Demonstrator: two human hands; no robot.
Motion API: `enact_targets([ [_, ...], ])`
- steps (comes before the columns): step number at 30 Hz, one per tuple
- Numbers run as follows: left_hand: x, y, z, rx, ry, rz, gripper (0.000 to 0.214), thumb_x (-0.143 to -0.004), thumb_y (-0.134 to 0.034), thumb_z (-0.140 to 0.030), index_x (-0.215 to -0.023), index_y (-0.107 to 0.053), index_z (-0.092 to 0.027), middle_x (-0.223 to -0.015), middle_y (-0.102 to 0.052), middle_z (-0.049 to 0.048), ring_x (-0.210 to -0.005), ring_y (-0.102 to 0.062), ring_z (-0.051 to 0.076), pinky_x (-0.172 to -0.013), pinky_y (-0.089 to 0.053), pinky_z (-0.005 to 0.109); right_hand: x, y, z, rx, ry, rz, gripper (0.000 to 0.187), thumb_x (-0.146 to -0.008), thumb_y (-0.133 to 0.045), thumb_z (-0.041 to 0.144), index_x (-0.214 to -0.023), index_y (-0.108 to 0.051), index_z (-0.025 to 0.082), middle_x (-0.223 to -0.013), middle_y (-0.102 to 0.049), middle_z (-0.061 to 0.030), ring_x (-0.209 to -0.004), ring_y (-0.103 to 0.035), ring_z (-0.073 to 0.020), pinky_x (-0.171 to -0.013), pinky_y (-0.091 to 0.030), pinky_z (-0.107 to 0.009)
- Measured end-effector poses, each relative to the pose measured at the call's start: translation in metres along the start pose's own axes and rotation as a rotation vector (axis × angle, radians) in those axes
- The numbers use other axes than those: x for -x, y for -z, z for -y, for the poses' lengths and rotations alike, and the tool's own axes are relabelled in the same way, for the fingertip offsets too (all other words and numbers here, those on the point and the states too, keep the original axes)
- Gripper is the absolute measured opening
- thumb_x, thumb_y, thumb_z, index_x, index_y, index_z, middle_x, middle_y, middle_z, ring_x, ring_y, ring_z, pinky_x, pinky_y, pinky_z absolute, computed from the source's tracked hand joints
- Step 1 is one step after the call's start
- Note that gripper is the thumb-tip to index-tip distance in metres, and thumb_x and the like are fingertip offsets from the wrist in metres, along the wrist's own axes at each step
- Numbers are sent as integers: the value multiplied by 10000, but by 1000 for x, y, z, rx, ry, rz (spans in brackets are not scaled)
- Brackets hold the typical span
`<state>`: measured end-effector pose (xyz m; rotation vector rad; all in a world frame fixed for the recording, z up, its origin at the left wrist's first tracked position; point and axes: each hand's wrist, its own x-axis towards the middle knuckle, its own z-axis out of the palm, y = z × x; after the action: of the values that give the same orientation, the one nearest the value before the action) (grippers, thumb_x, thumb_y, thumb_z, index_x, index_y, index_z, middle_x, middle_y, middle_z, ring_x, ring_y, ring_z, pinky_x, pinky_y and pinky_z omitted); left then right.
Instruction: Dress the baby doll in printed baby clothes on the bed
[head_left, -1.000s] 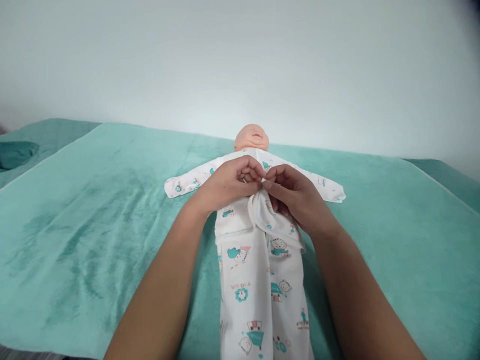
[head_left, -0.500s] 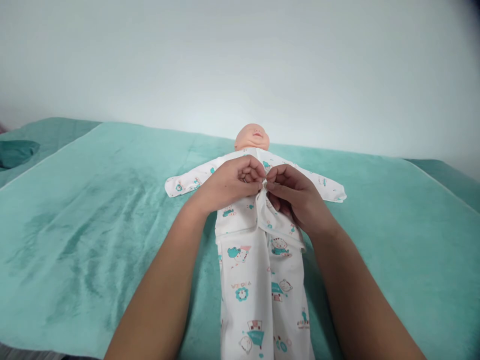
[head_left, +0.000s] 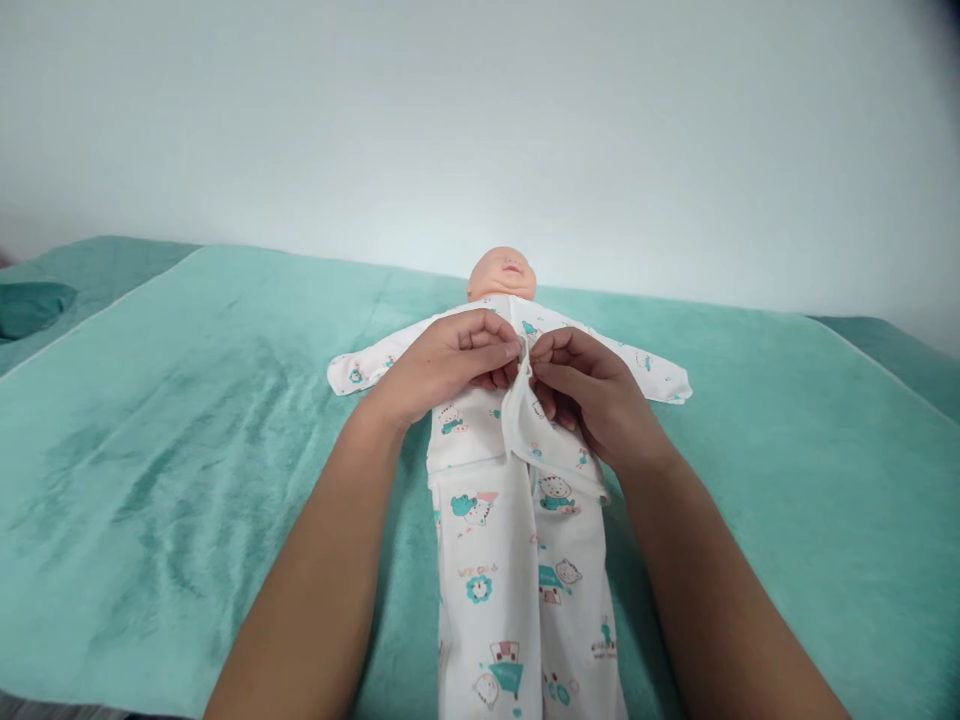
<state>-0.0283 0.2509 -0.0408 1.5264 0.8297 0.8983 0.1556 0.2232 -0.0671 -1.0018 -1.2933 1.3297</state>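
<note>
A baby doll (head_left: 501, 274) lies on its back, head away from me and arms spread. It wears a white printed baby shirt (head_left: 469, 440) and matching trousers (head_left: 487, 600). Over the doll's chest, my left hand (head_left: 465, 358) pinches the shirt's front edge between thumb and forefinger. Close beside it, my right hand (head_left: 589, 385) grips the other side of the same front opening. Between the fingertips a thin white strip of the edge stands raised. The fastening itself, if any, is too small to make out. Below the hands the shirt's lower right flap lifts slightly.
A turquoise plush blanket (head_left: 187, 480) covers the surface under the doll, with wrinkles on the left. A darker green cloth (head_left: 34, 308) lies bunched at the far left. The pale wall (head_left: 480, 120) rises directly behind the blanket.
My left fingertips have shifted slightly left, and the raised strip of shirt edge now shows between the hands. The front edge below has swung a little left. My right hand has barely moved.
</note>
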Motion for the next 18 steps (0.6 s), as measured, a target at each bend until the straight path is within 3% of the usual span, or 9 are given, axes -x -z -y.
enact_targets([
  [7, -1, 5, -2, -64, 38, 20, 224, -728, -799, -291, -879, -683, -174, -801, -689, 10, -761, -648, 134, -718, -525, 263, 0, 1, 1, 54, 8, 6, 180, -817, -713, 324, -924, -609, 223, -593, -567, 55, -473, -502, -80, -399, -323, -185],
  [18, -2, 5, 1, -43, 32, 17, 177, -709, -778, -181, -860, -686, -162, -765, -690, -2, -716, -652, 118, -719, -533, 264, 2, 3, 4, 219, -38, -40, 198, -833, -699, 363, -912, -590, 218, -602, -653, 17, -485, -562, -106, -450, -430, -203],
])
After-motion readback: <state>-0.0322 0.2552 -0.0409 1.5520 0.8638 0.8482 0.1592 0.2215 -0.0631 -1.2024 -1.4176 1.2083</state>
